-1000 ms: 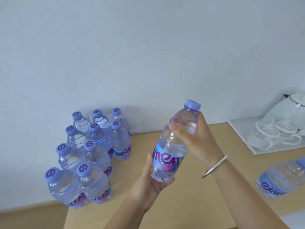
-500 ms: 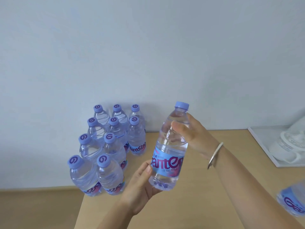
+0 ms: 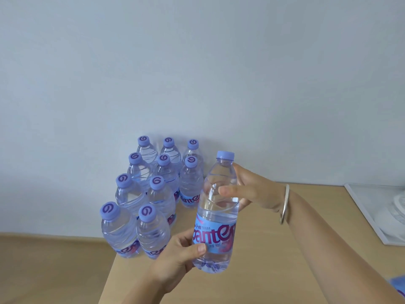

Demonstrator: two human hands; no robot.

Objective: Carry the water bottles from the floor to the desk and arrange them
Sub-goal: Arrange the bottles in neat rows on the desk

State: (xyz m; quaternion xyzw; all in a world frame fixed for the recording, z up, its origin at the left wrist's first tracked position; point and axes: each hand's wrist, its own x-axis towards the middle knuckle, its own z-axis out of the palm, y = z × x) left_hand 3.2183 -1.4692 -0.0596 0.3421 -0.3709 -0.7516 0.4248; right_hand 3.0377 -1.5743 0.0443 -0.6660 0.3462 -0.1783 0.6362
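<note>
I hold a clear water bottle (image 3: 215,218) with a purple cap and blue label upright above the wooden desk (image 3: 252,279). My right hand (image 3: 247,189) grips its upper body, thumb across the front. My left hand (image 3: 177,257) holds its lower part, thumb on the label. To the left, several identical bottles (image 3: 153,194) stand upright in rows at the desk's back left corner, against the wall.
A white tray (image 3: 372,218) lies at the right edge of the desk. A sliver of another bottle (image 3: 400,287) shows at the bottom right corner. The desk's left edge runs just below the standing bottles; a wooden floor (image 3: 50,268) lies beyond it.
The held bottle has come upright and closer to the standing group. My view has turned left, so the tray and the lying bottle slid toward the right edge.
</note>
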